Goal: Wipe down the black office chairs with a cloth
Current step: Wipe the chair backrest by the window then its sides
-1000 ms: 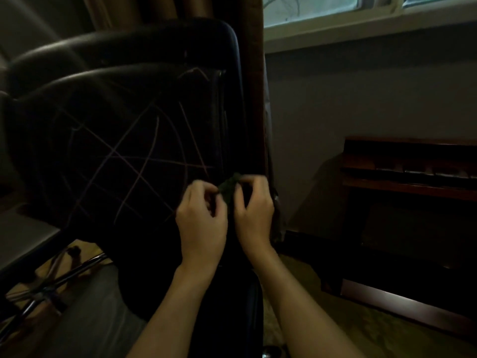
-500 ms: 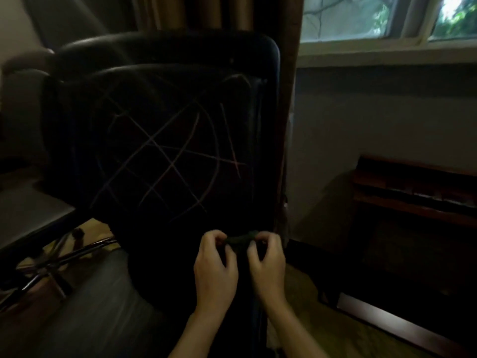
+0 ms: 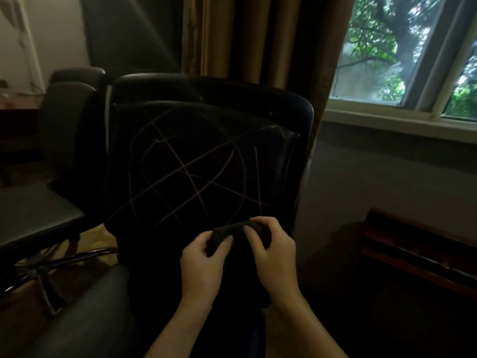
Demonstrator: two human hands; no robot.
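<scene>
A small dark cloth [image 3: 236, 229], bunched into a wad, is held between both hands in front of the lower part of a black office chair's backrest [image 3: 204, 161], the left hand [image 3: 204, 264] pinching its left end with thumb and curled fingers and the right hand [image 3: 273, 250] gripping its right end, fingers curled over the top; whether the cloth touches the chair back cannot be told. No brand, label or readable writing shows anywhere; the only marks are thin pale scribbled lines [image 3: 191, 177] crossing the chair back in loops and diagonals. Compared with half a second ago, the hands sit slightly higher against the backrest and a little further apart, with more of the cloth showing between them, and the view has tilted up, bringing more of the window and the trees outside into the picture. The cloth lies between the two grips, its middle exposed just above the left thumb. A second dark chair [image 3: 69, 99] stands behind on the left, near a grey tabletop [image 3: 31, 215] and a chair base's metal legs [image 3: 64, 259]. Brown curtains [image 3: 258, 42] hang behind the chair, beside a white-framed window [image 3: 402, 52], and a low dark wooden shelf [image 3: 418, 254] stands against the wall at right.
</scene>
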